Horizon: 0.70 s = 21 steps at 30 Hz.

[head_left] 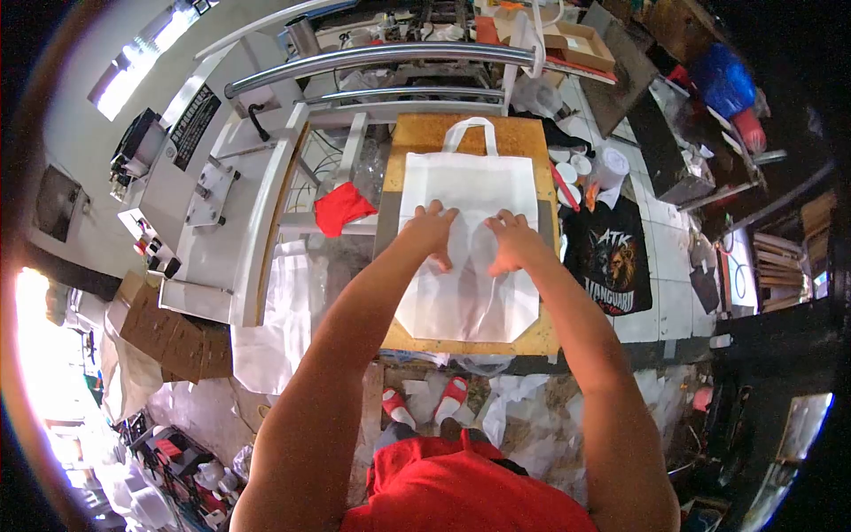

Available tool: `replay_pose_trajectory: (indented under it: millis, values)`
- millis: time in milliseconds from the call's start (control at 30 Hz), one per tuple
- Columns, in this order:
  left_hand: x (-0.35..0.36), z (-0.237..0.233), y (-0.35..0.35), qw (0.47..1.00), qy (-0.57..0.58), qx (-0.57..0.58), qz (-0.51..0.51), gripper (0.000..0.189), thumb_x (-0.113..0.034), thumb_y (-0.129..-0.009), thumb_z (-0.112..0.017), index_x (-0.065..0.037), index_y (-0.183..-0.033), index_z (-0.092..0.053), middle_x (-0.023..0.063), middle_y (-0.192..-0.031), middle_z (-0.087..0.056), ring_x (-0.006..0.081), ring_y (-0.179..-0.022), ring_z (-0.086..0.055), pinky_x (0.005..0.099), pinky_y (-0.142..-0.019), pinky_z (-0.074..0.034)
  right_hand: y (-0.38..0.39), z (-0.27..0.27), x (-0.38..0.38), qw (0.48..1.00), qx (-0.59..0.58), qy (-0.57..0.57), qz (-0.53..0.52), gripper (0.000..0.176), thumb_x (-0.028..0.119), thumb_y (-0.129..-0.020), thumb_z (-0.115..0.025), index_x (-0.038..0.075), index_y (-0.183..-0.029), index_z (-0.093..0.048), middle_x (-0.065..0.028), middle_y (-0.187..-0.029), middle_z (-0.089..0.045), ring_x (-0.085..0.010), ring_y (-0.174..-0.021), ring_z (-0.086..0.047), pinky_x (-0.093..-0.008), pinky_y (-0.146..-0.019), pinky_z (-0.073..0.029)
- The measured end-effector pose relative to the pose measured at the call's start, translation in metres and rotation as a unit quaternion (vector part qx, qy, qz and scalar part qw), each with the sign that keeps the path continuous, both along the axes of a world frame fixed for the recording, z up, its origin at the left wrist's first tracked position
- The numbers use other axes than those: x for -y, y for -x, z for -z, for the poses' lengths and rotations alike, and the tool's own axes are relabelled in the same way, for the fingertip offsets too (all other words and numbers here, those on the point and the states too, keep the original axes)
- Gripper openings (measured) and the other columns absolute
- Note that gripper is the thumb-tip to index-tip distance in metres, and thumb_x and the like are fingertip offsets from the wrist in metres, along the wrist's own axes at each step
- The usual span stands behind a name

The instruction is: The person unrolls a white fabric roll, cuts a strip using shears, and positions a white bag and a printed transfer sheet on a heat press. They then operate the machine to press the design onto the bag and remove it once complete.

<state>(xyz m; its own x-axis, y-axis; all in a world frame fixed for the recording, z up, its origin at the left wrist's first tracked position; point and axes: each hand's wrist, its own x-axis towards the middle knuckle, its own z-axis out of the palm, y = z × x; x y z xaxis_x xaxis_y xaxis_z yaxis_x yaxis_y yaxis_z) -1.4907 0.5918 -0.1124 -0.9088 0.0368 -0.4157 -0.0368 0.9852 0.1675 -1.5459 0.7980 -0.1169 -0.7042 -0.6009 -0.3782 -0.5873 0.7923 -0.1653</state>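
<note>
A white tote bag point(472, 191) lies flat on a yellowish board point(417, 133), its handle loop point(487, 131) pointing away from me. On the left half of the bag rests my left hand point(431, 232), fingers spread. My right hand point(514, 243) lies on the right half, also with its fingers apart. Neither hand grips anything. Between the hands the fabric shows soft creases, and the bag's lower corners are angled.
Left of the board stands a white machine frame with a metal roller point(381, 55) across the back. A red cloth point(344, 209) hangs on it. At right lie a black printed shirt point(612, 253) and several white cups point(569, 173). White bags point(275, 341) hang at lower left.
</note>
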Motion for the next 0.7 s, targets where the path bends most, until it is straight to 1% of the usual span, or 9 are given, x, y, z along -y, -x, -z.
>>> replay_pose_trajectory:
  millis: [67,100,167,267,400,467,500,567,700]
  values:
    - [0.008,0.002,-0.006,0.999,-0.01,-0.031,0.012,0.132,-0.036,-0.042,-0.098,-0.016,-0.153,-0.031,0.0171,-0.153,-0.032,0.0462,-0.129,-0.044,0.0533,-0.101,-0.05,0.001,0.004,-0.01,0.999,-0.031,-0.012,-0.005,0.115,0.045,-0.057,-0.089,0.013,-0.152,-0.033,-0.0118,-0.158,-0.028,-0.0394,-0.141,-0.033,-0.0453,-0.113,-0.04]
    - [0.011,0.001,-0.008,0.999,-0.011,-0.029,0.012,0.132,-0.036,-0.042,-0.098,-0.016,-0.153,-0.031,0.0171,-0.153,-0.032,0.0462,-0.129,-0.044,0.0533,-0.101,-0.05,0.004,0.005,-0.018,1.0,-0.029,-0.012,-0.004,0.115,0.045,-0.057,-0.089,0.013,-0.152,-0.033,-0.0118,-0.158,-0.028,-0.0394,-0.141,-0.033,-0.0453,-0.113,-0.04]
    - [0.017,-0.003,-0.013,0.998,0.052,0.01,0.025,0.142,-0.037,-0.042,-0.099,-0.022,-0.158,-0.018,0.0108,-0.16,-0.024,0.0421,-0.138,-0.036,0.0522,-0.103,-0.049,0.01,0.002,-0.033,0.998,-0.03,-0.05,-0.028,0.125,0.052,-0.055,-0.09,0.011,-0.155,-0.026,-0.0125,-0.162,-0.022,-0.0401,-0.146,-0.027,-0.046,-0.116,-0.035]
    - [0.018,-0.01,-0.018,0.996,0.078,0.039,0.031,0.149,-0.041,-0.041,-0.1,-0.021,-0.159,-0.012,0.0106,-0.164,-0.016,0.0413,-0.14,-0.035,0.0503,-0.104,-0.049,0.009,-0.002,-0.036,0.996,-0.026,-0.085,-0.026,0.132,0.056,-0.053,-0.089,0.01,-0.156,-0.021,-0.0137,-0.164,-0.019,-0.0416,-0.148,-0.023,-0.0472,-0.119,-0.03]
    - [0.02,-0.006,-0.019,0.995,0.088,0.014,0.046,0.152,-0.044,-0.037,-0.099,-0.019,-0.159,-0.013,0.0122,-0.164,-0.017,0.0448,-0.133,-0.042,0.0541,-0.099,-0.051,0.011,-0.001,-0.038,0.994,-0.026,-0.097,-0.041,0.135,0.058,-0.053,-0.089,0.007,-0.156,-0.019,-0.0145,-0.164,-0.019,-0.043,-0.148,-0.023,-0.0499,-0.118,-0.028]
    - [0.024,-0.01,-0.018,0.992,0.106,0.037,0.054,0.152,-0.05,-0.04,-0.098,-0.022,-0.16,-0.009,0.0102,-0.166,-0.011,0.0392,-0.141,-0.035,0.0505,-0.104,-0.048,0.013,0.005,-0.042,0.993,-0.05,-0.083,-0.064,0.136,0.058,-0.052,-0.089,0.006,-0.156,-0.019,-0.0143,-0.164,-0.02,-0.0428,-0.147,-0.026,-0.0517,-0.117,-0.029]
    - [0.025,-0.009,-0.018,0.992,0.105,0.038,0.054,0.152,-0.05,-0.04,-0.098,-0.022,-0.16,-0.009,0.0102,-0.166,-0.011,0.0392,-0.141,-0.035,0.0505,-0.104,-0.048,0.014,0.007,-0.041,0.993,-0.049,-0.084,-0.065,0.136,0.058,-0.052,-0.089,0.006,-0.156,-0.019,-0.0143,-0.164,-0.02,-0.0428,-0.147,-0.026,-0.0517,-0.117,-0.029]
    - [0.028,-0.007,-0.02,0.991,0.114,0.017,0.068,0.152,-0.056,-0.041,-0.096,-0.022,-0.16,-0.008,0.0103,-0.166,-0.011,0.0387,-0.141,-0.035,0.0517,-0.104,-0.047,0.011,0.009,-0.035,0.992,-0.082,-0.065,-0.066,0.137,0.054,-0.046,-0.094,0.0,-0.152,-0.025,-0.0156,-0.159,-0.028,-0.0424,-0.143,-0.032,-0.0553,-0.115,-0.031]
    - [0.031,-0.002,-0.024,0.994,0.086,-0.007,0.064,0.152,-0.049,-0.036,-0.098,-0.022,-0.159,-0.013,0.0123,-0.165,-0.014,0.0449,-0.135,-0.041,0.0572,-0.104,-0.045,0.007,-0.002,-0.031,0.993,-0.061,-0.085,-0.054,0.137,0.053,-0.045,-0.094,-0.001,-0.151,-0.026,-0.0145,-0.158,-0.029,-0.0418,-0.141,-0.035,-0.0544,-0.114,-0.033]
